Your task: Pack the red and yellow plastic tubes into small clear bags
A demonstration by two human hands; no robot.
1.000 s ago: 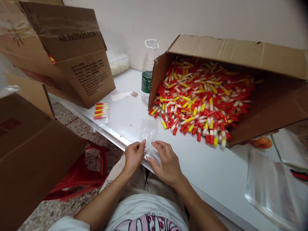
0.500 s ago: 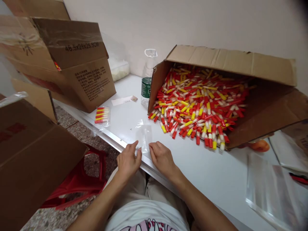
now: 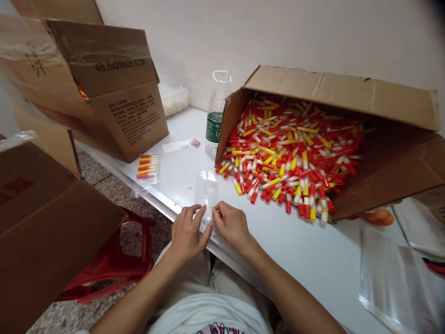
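A small clear plastic bag (image 3: 206, 188) lies on the white table in front of me. My right hand (image 3: 231, 226) pinches its right edge near the table's front. Over the bag's lower left side is my left hand (image 3: 190, 230), fingers apart, with the fingertips at the plastic. Beyond my right hand, many small red, yellow and white plastic tubes (image 3: 278, 157) spill from a tipped cardboard box (image 3: 342, 99). To the left, a clear bag of such tubes (image 3: 148, 167) lies flat at the table edge.
A clear bottle with a green label (image 3: 213, 125) stands beside the tipped box. Stacked cartons (image 3: 130, 93) are at left, above a red plastic stool (image 3: 107, 269). Clear plastic bags (image 3: 389, 273) lie at right. A paper strip (image 3: 179, 145) rests farther back.
The small bag now lies flatter and a little farther left. My left hand's fingers have spread more, and my right hand has shifted slightly left, still pinching the bag.
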